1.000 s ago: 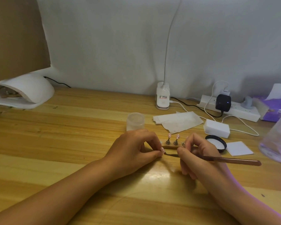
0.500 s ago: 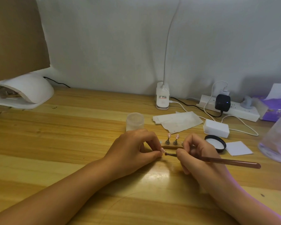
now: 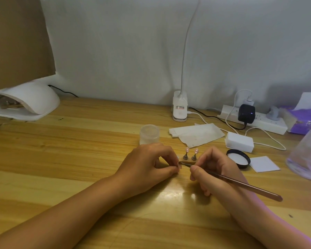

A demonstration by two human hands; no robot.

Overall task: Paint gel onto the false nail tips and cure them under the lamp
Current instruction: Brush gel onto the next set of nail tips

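The left hand (image 3: 147,164) pinches a false nail tip (image 3: 179,165) low over the tabletop (image 3: 70,150) to steady it, while the right hand (image 3: 217,169) grips the brush (image 3: 241,183) pen-fashion, bristles at the tip, the curing lamp (image 3: 31,99) standing well apart at far left.

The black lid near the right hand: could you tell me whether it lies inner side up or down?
Inner side up: the black lid shows its white lining inside a raised rim.
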